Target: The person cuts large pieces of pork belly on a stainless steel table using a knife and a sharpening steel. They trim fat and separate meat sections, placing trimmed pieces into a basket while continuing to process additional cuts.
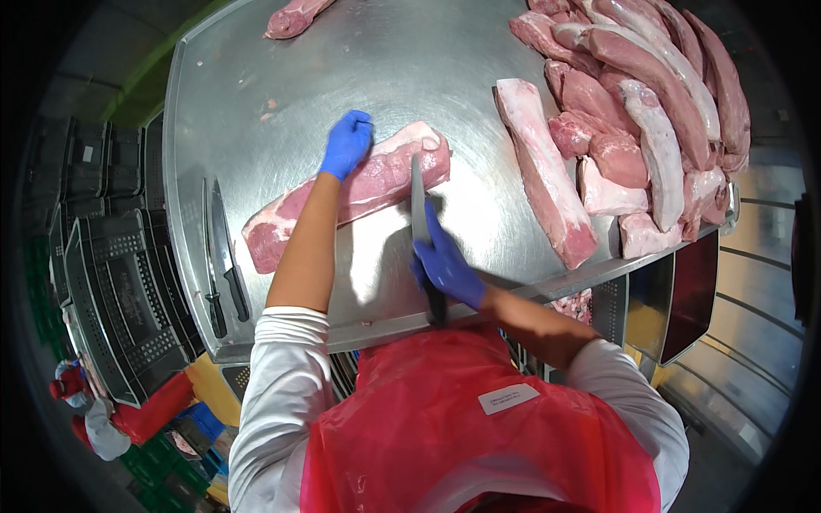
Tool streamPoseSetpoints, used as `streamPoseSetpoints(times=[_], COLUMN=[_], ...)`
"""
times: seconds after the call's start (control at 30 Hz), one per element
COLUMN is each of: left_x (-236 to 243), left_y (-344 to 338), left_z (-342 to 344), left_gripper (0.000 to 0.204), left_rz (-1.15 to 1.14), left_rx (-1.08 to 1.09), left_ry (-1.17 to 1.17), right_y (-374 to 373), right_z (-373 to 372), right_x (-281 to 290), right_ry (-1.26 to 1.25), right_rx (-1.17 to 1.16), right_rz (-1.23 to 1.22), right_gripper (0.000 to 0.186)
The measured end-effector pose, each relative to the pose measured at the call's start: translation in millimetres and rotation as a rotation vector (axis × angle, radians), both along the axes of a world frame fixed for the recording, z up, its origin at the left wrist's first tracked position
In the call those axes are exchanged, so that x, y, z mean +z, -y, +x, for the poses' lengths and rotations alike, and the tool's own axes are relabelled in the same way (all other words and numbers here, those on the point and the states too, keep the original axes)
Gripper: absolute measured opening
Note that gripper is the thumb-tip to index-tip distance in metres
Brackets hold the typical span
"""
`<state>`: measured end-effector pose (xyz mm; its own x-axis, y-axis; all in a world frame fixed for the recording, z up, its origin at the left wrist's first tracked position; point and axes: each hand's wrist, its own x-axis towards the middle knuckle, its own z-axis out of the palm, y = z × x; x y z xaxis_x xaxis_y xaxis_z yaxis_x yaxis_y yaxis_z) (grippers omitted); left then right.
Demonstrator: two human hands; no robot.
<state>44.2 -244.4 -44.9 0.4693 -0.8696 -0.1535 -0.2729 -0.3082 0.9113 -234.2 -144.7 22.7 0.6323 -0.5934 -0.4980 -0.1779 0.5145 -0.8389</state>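
A long piece of pork loin (385,179) with a pale fat edge lies slantwise on the steel table (256,111). My left hand (348,144), in a blue glove, is curled closed at the loin's far edge; what its fingers hold, if anything, is hidden. My right hand (449,267), also blue-gloved, is wrapped round the dark handle of a knife (418,197). The blade points away from me, its tip over the loin's right end.
At the table's left lie a knife (222,227) and a thin dark-handled tool (209,248). Pork pieces (633,111) are heaped on the right, with one long loin (543,171) beside them. Another piece (293,17) lies at the far edge. Black crates (128,291) stand left; a person (103,419) is beyond.
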Motion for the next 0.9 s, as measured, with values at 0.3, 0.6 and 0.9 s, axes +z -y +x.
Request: streamPoseSetpoints(times=[0.3, 0.6, 0.9], left_x=[35, 20, 18], left_y=[32, 67, 68], left_z=[-111, -86, -94], left_gripper=[0.046, 0.008, 0.015], left_rz=[0.107, 0.184, 0.077], left_rx=[-0.523, -0.131, 0.019], left_ry=[0.838, 0.263, 0.318], right_y=[34, 87, 147], right_z=[-80, -21, 48], right_x=[-1, -35, -75], right_ry=[-0.148, 0.055, 0.18], right_rx=[-0.254, -0.317, -0.293], right_rz=[0.024, -0.006, 0.128], right_gripper=[0.078, 0.077, 0.077])
